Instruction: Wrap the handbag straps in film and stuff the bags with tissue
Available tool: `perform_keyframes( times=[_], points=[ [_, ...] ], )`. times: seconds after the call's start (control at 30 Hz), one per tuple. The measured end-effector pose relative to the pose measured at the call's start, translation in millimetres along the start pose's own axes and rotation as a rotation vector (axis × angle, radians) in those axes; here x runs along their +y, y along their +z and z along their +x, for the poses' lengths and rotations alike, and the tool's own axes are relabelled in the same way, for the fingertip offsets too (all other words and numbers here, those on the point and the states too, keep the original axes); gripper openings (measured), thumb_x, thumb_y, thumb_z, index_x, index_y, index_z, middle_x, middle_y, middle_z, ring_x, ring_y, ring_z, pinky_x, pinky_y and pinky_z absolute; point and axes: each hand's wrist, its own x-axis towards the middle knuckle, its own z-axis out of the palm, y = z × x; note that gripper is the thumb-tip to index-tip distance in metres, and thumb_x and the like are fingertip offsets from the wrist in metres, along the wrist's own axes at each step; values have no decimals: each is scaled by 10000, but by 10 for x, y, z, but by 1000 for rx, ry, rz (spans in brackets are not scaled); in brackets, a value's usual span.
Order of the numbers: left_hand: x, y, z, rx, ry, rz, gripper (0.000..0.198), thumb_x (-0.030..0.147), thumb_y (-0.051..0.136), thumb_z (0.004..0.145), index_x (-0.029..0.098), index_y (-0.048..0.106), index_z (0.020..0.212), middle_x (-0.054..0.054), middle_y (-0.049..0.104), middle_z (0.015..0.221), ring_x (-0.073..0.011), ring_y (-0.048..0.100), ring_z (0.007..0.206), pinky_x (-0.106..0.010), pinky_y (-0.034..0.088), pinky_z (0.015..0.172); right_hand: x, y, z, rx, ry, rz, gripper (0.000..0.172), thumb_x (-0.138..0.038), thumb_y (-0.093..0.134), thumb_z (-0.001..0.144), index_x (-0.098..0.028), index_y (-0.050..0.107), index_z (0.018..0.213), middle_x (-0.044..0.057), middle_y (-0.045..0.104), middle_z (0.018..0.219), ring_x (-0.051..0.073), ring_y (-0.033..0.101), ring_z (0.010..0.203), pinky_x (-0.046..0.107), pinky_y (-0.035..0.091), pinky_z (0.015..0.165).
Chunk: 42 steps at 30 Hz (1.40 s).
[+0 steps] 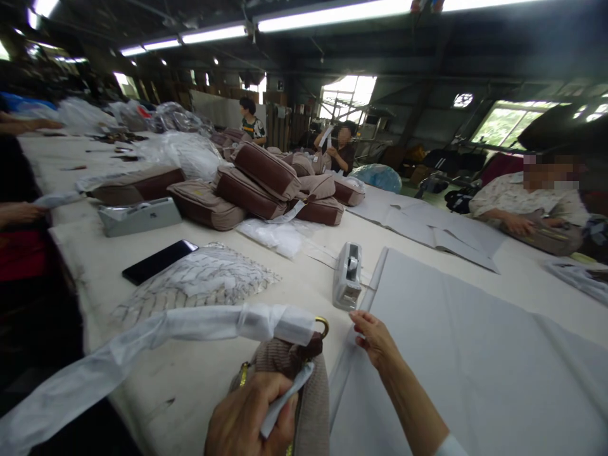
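Note:
In front of me a taupe corduroy bag (315,405) with a dark brown tab and a brass ring (323,327) stands on the table. Its strap (194,326), wrapped in thin white paper, runs off to the lower left. My left hand (251,411) is closed at the bag's zipper, pinching a folded strip of white paper (287,399) between thumb and fingers. Just below a grey tape dispenser (348,275), my right hand (375,339) has its fingertips drawn together. Whatever sits between those fingertips is too small to make out.
Large sheets of grey paper (456,342) cover the right side. A black phone (159,261) lies by clear plastic packaging (204,278). Behind are a grey box (140,218) and piled brown-and-taupe bags (266,174). Other people work around the table, one handling a bag (546,234).

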Motion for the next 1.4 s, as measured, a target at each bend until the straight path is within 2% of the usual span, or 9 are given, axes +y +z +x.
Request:
perform_keyframes(
  times=[0.1, 0.23, 0.33, 0.5, 0.67, 0.8, 0.97, 1.1, 1.4],
  points=[
    [-62, -48, 40, 27, 215, 52, 120, 200, 448, 927, 176, 563, 904, 2, 691, 697, -109, 665, 621, -184, 501, 631, -230, -97, -573, -224, -70, 33, 285, -327, 785, 670, -162, 573, 765, 14, 641, 829, 118, 590, 785, 186, 444, 640],
    [-28, 9, 71, 133, 263, 97, 102, 135, 480, 903, 140, 581, 915, -29, 693, 696, -131, 654, 621, -229, 507, 621, -498, -31, -1312, -758, -22, -46, 360, -463, 714, 745, -147, 545, 707, 46, 640, 645, 103, 555, 566, 193, 384, 512],
    [13, 63, 72, 134, 281, 19, 111, 106, 508, 875, 124, 596, 939, -41, 684, 698, -129, 627, 586, -232, 503, 563, -541, 143, -1557, -891, 50, -110, 375, -466, 713, 742, -135, 542, 696, 50, 635, 607, 95, 560, 514, 175, 365, 464],
    [19, 80, 35, 133, 258, -38, 146, 93, 522, 859, 117, 609, 974, -83, 691, 805, -150, 650, 684, -245, 538, 616, -517, 309, -1528, -809, 170, -166, 448, -498, 783, 618, -125, 536, 635, 30, 613, 541, 89, 566, 459, 142, 348, 400],
    [22, 115, -2, 318, 193, 91, 100, 144, 540, 866, 172, 633, 893, -57, 654, 862, -136, 641, 741, -216, 539, 660, -508, 336, -1493, -769, 233, -199, 429, -467, 804, 570, -123, 553, 625, 28, 617, 515, 95, 576, 427, 128, 341, 356],
    [18, 136, -13, 374, 252, 118, 92, 129, 566, 845, 155, 654, 854, -69, 667, 892, -170, 622, 818, -275, 536, 745, -509, 341, -1500, -748, 246, -215, 383, -426, 792, 582, -120, 566, 627, 34, 627, 514, 99, 584, 422, 122, 338, 342],
    [2, 137, -42, 288, 249, 118, 105, 123, 590, 842, 169, 664, 901, -40, 724, 909, -171, 595, 874, -345, 464, 902, -540, 359, -1497, -734, 252, -233, 323, -378, 764, 607, -118, 573, 627, 36, 628, 511, 100, 588, 424, 120, 325, 338],
    [5, 180, -66, 293, 188, 12, 131, 161, 528, 888, 179, 658, 877, -17, 731, 908, -169, 603, 919, -444, 313, 1060, -570, 392, -1496, -715, 248, -268, 303, -371, 750, 611, -121, 582, 642, 27, 627, 508, 92, 567, 405, 128, 316, 340],
    [-23, 150, -49, 140, 187, -36, 149, 55, 606, 793, 159, 584, 898, -12, 708, 846, -147, 631, 870, -453, 269, 1078, -574, 322, -1510, -714, 221, -355, 288, -357, 756, 633, -129, 585, 667, -8, 601, 506, 68, 538, 432, 136, 331, 403]
  ],
)
